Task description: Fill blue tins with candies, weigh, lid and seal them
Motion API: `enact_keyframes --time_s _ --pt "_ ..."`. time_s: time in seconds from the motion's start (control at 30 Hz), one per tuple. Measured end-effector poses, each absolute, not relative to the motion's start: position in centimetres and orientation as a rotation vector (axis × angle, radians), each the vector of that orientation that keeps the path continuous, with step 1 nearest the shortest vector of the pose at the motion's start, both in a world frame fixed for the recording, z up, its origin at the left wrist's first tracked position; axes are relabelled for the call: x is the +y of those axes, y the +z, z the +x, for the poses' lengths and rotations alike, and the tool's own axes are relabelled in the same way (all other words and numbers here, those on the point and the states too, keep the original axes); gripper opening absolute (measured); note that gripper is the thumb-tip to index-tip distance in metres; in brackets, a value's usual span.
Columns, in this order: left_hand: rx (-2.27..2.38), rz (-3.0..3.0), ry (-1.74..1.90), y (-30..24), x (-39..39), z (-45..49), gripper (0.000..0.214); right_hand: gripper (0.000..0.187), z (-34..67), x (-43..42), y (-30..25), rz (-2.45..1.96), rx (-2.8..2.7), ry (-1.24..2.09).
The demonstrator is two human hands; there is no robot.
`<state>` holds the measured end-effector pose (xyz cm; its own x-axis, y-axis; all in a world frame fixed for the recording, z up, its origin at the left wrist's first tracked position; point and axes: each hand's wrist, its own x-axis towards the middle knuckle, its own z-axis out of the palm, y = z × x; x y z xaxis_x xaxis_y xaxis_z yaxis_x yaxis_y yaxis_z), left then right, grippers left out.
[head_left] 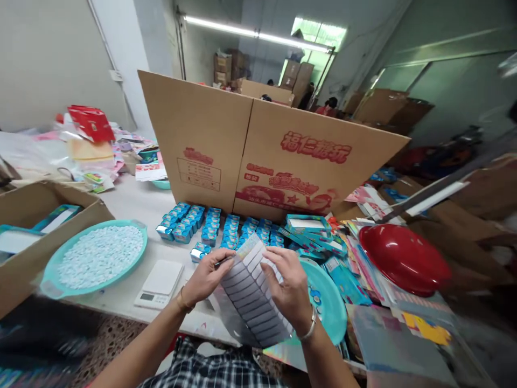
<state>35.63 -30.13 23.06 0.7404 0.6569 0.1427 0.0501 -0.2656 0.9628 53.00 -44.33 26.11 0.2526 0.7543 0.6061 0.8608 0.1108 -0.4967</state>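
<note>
Between my hands is a whitish sheet, marked off into rows of pale strips in two columns, perhaps stickers. My left hand pinches its upper left edge. At the upper right, my right hand has its fingers bent over the sheet, with thumb and fingers near the strips. Just beyond are rows of small blue boxes on the table. A turquoise basin with a few small round blue pieces lies partly behind my right hand. To the left of my left hand sits a white digital scale.
A turquoise tray of pale small candies stands left, beside an open cardboard box. Upright cardboard walls off the back. Flat blue packages, a red bowl and plastic sheets crowd the right.
</note>
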Motion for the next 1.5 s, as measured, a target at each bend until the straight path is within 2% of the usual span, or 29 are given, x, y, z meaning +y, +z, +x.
enact_keyframes --time_s 0.13,0.23,0.37,0.5,0.57,0.63,0.83,1.07,1.17,1.37,1.5 --pt "0.531 1.742 0.667 22.6 -30.1 35.3 0.029 0.031 52.2 -43.2 26.4 -1.768 -1.479 -0.121" --pt "0.535 1.73 0.684 22.4 -30.3 34.8 0.029 0.035 52.6 -42.3 26.0 -1.787 -1.29 0.049" --pt "0.512 1.677 0.58 22.4 -30.0 33.6 0.032 0.027 52.3 -41.4 25.8 -1.633 -1.075 0.375" --pt "0.346 1.59 0.406 24.5 -28.8 32.9 0.048 0.02 50.9 -40.7 26.6 -1.519 -1.072 0.458" --pt "0.326 1.641 0.398 26.2 -28.4 33.0 0.048 0.018 50.2 -40.5 27.0 -1.479 -1.163 0.479" --pt "0.352 1.746 0.418 27.8 -28.5 33.4 0.038 0.017 49.6 -40.2 27.4 -1.45 -1.279 0.418" --pt "0.405 1.92 0.556 28.1 -29.7 34.3 0.024 0.023 48.5 -39.8 27.4 -1.517 -1.455 -0.138" --pt "0.425 1.927 0.646 27.0 -30.1 34.4 0.022 0.012 47.9 -39.2 27.6 -1.546 -1.395 0.035" --pt "0.433 1.898 0.671 26.7 -30.1 34.5 0.023 0.011 47.7 -39.0 27.4 -1.522 -1.376 -0.013" --pt "0.465 1.841 0.684 26.1 -30.1 34.7 0.026 0.026 47.4 -39.0 26.0 -1.51 -1.458 -0.367" --pt "0.455 1.786 0.684 26.3 -30.1 34.8 0.029 0.038 47.4 -39.1 25.5 -1.492 -1.502 -0.447"
